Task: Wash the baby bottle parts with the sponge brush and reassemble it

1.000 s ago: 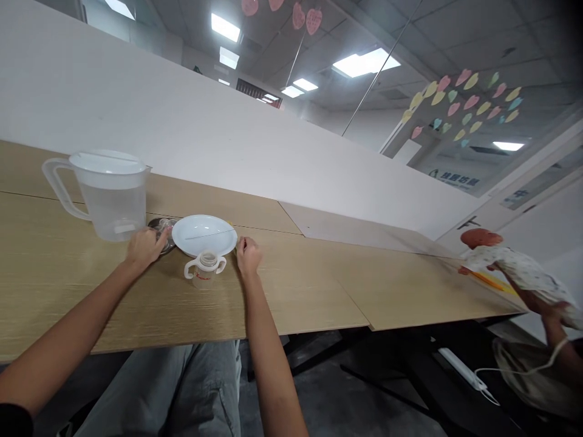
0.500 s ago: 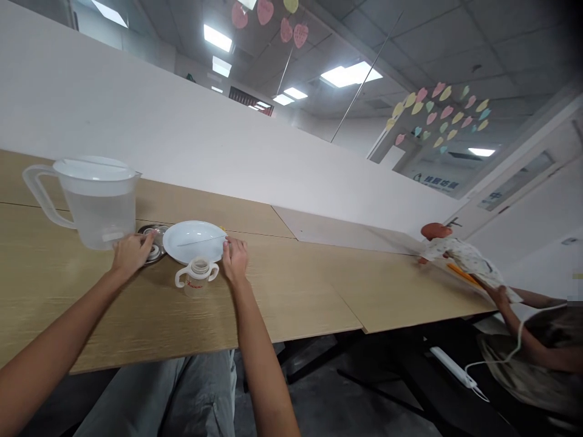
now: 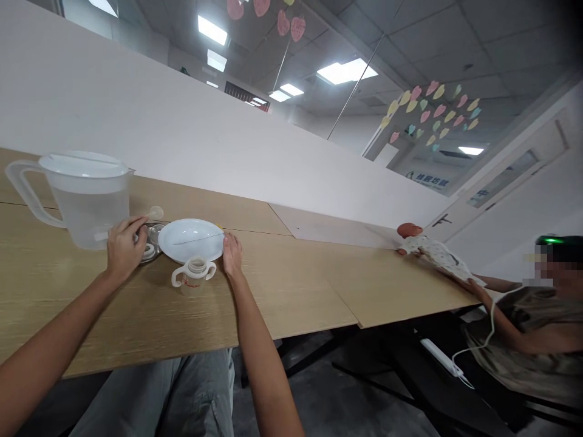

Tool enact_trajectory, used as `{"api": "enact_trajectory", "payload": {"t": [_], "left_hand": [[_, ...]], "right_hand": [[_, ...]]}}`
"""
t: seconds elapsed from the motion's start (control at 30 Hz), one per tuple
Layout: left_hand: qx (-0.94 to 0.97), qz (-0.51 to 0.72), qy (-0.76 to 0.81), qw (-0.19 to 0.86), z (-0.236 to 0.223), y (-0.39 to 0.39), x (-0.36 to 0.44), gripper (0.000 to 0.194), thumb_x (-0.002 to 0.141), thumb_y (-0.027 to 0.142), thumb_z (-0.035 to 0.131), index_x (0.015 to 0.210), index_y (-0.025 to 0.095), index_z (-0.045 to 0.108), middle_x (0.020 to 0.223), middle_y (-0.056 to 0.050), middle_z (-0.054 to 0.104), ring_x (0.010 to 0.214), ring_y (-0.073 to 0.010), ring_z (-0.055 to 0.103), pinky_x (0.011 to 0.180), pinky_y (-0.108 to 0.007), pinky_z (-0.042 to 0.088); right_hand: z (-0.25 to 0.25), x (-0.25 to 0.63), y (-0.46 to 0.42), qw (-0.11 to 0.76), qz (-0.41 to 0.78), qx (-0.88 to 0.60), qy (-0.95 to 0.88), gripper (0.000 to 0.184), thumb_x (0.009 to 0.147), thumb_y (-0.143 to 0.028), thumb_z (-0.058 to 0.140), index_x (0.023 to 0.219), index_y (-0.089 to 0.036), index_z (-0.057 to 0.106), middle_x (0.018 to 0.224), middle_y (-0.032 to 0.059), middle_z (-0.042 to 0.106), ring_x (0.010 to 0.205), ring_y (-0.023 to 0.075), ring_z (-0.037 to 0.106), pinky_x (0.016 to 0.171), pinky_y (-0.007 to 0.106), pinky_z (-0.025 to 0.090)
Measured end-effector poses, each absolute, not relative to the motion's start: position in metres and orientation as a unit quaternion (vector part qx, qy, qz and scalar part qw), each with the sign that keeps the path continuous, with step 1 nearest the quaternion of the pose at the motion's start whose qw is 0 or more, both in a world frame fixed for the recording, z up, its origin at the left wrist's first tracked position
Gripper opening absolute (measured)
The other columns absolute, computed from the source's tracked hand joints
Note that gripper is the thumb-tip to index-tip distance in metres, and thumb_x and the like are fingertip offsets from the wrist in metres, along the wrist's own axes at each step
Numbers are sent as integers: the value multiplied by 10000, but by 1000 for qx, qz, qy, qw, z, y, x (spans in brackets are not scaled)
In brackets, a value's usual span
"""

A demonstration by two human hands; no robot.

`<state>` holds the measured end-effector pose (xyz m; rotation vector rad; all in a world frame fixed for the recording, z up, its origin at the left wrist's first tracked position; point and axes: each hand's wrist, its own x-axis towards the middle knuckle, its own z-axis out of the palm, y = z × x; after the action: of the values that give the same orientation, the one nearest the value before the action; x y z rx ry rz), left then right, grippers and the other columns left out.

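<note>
Head view. The left hand [image 3: 122, 246] is held with the fingers half curled at the near side of a steel dish [image 3: 148, 255]; whether anything is gripped cannot be told. The right hand [image 3: 232, 255] is shown with the fingers extended, not closed, at the right rim of a white plate [image 3: 191, 233]. The plate is set mid-bench, just beside the dish, and is judged light, stiff and smooth, so it is best taken by the rim. The dish is also judged light and stiff, though its small clear pieces [image 3: 157, 233] may shift when it is lifted. A two-handled trainer cup [image 3: 194, 279] stands on the near side of the plate, in the path of a low approach. A lidded plastic jug [image 3: 84, 206] stands toward the left end of the bench [image 3: 296, 285]. A baby doll [image 3: 432, 252] lies toward the right end, beside a co-worker's arm [image 3: 498, 315].
</note>
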<state>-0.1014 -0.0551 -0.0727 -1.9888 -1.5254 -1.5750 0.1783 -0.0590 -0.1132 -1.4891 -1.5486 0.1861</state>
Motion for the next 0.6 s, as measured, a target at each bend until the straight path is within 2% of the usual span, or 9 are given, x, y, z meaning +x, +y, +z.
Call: {"api": "enact_trajectory", "payload": {"t": [0.17, 0.37, 0.6], "left_hand": [[-686, -544, -460, 149, -66, -72, -89, 368, 984, 282, 406, 1167, 154, 698, 1227, -98, 690, 1096, -240, 574, 1022, -436, 354], [-718, -574, -373, 129, -61, -78, -84, 368, 1009, 251, 375, 1242, 141, 638, 1298, -107, 650, 1173, -203, 597, 1014, -393, 434], [-746, -557, -354, 95, -64, -81, -76, 381, 999, 308, 419, 1309, 181, 600, 1355, -101, 612, 1225, -216, 595, 1057, -380, 465]], "right_hand": [[-104, 177, -58, 434, 140, -642, -617, 581, 1006, -540, 183, 1431, -282, 484, 1549, 45, 419, 1475, 257, 274, 1208, 532, 134], [-96, 177, -57, 412, 179, -645, -618, 611, 992, -579, 166, 1473, -305, 426, 1614, 23, 293, 1511, 266, 183, 1209, 557, 87], [-97, 178, -56, 412, 188, -642, -619, 590, 999, -565, 187, 1468, -307, 434, 1592, 8, 341, 1502, 285, 214, 1202, 590, 89]]}}
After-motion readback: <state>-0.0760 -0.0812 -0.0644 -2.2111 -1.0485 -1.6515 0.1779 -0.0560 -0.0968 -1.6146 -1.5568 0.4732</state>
